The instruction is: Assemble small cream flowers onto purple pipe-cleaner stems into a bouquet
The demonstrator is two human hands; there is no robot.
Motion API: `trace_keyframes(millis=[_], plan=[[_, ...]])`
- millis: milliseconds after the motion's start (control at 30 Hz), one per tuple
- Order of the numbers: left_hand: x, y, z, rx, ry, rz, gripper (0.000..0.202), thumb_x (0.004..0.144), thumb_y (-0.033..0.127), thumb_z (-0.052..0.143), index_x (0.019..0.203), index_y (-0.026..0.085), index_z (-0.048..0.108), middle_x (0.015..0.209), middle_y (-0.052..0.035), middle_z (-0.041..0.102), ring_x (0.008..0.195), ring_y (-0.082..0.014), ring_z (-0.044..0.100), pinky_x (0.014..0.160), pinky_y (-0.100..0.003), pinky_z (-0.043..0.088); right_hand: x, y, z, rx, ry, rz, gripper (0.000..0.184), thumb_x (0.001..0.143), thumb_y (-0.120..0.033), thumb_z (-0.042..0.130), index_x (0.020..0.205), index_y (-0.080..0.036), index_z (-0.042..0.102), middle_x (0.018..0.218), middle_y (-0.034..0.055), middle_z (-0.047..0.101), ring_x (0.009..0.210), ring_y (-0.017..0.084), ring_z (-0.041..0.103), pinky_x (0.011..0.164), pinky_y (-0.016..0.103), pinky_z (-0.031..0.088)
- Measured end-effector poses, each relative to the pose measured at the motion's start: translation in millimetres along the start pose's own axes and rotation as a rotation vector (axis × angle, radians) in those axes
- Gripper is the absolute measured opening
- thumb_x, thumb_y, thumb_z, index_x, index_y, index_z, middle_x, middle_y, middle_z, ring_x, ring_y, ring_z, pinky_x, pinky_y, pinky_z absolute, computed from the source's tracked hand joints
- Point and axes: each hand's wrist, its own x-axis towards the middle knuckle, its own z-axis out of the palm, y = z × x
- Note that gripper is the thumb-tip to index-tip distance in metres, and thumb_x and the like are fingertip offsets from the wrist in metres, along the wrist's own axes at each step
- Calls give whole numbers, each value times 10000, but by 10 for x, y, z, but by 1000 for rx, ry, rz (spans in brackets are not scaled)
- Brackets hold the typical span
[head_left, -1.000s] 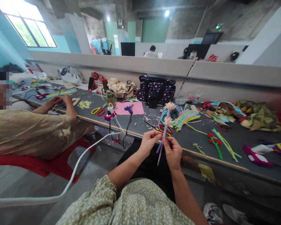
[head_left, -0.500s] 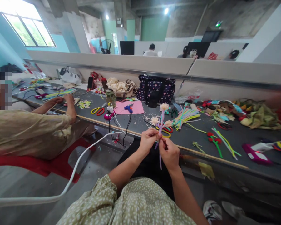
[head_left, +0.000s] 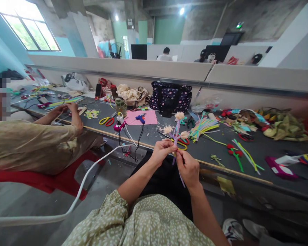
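Note:
Upright between my hands stands a handmade flower sprig (head_left: pixel 177 131) with pale cream blossoms on a fuzzy lilac stem. My left hand (head_left: pixel 162 152) pinches the stem below the blossoms. Close beside it, my right hand (head_left: pixel 189 168) is closed at the lower stem on a lilac pipe cleaner (head_left: pixel 182 181), whose loose end hangs below the fingers. The fingertips hide where the pipe cleaner meets the stem. Just behind the sprig lie scissors (head_left: pixel 182 148) with red and yellow handles, partly covered by it.
On the dark table (head_left: pixel 149 136) lie a pipe-cleaner bundle (head_left: pixel 204 129), a red-balled green sprig (head_left: pixel 237 159), a blue glue gun (head_left: pixel 140 119) on pink paper (head_left: pixel 153 117), more scissors (head_left: pixel 107 121) and a patterned bag (head_left: pixel 169 97). A co-worker (head_left: pixel 36 143) sits left. A white cable (head_left: pixel 84 181) crosses nearby.
My right hand has shifted slightly right and down, and the loose pipe cleaner end now slants to the right. My left hand stays on the stem.

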Motion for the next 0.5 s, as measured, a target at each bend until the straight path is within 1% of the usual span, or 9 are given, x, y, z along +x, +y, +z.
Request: trace_keyframes(millis=[67, 133, 300, 333, 400, 467, 500], plan=[[-3, 32, 9, -33, -30, -8, 222, 658, 345, 761, 668, 130, 706, 738, -25, 540, 702, -112, 494, 650, -220, 403, -2, -1, -8, 90, -5, 74, 203, 905, -288, 474, 939, -183, 644, 852, 63, 691, 739, 180, 631, 700, 281, 444], [-6, 55, 22, -78, -55, -33, 223, 662, 345, 759, 671, 128, 706, 747, -28, 546, 704, -112, 496, 668, -227, 404, 1, -5, -13, 216, -7, 184, 211, 891, -323, 501, 947, -186, 651, 836, 50, 688, 712, 173, 616, 683, 282, 450], [10, 25, 50, -208, -74, -104, 234, 609, 334, 797, 645, 126, 697, 735, -24, 552, 709, -113, 501, 680, -230, 397, 39, -38, -8, 658, -18, 426, 236, 825, -380, 597, 938, -183, 660, 804, 25, 670, 708, 156, 589, 667, 271, 459], [16, 12, 54, -231, -72, -118, 236, 600, 331, 803, 642, 125, 697, 724, -23, 553, 700, -110, 500, 675, -229, 394, 49, -44, -6, 750, -25, 471, 232, 808, -384, 621, 916, -182, 657, 778, 15, 658, 674, 142, 576, 635, 258, 452], [24, -3, 63, -259, -70, -142, 242, 590, 332, 810, 632, 122, 696, 706, -24, 561, 688, -110, 501, 673, -235, 392, 67, -52, -1, 916, -52, 567, 237, 774, -398, 661, 867, -181, 640, 653, -21, 591, 524, 94, 488, 503, 216, 388], [23, 1, 75, -279, -79, -159, 256, 583, 344, 813, 616, 121, 691, 703, -27, 566, 678, -111, 501, 673, -244, 393, 76, -51, 4, 1046, -96, 652, 247, 749, -411, 687, 801, -182, 612, 508, -73, 444, 396, 50, 311, 389, 190, 251], [19, 8, 83, -290, -89, -164, 263, 578, 349, 815, 612, 121, 689, 709, -27, 565, 674, -109, 498, 668, -245, 392, 78, -48, 8, 1098, -115, 681, 254, 740, -415, 696, 769, -183, 597, 478, -89, 379, 378, 40, 243, 370, 187, 201]])
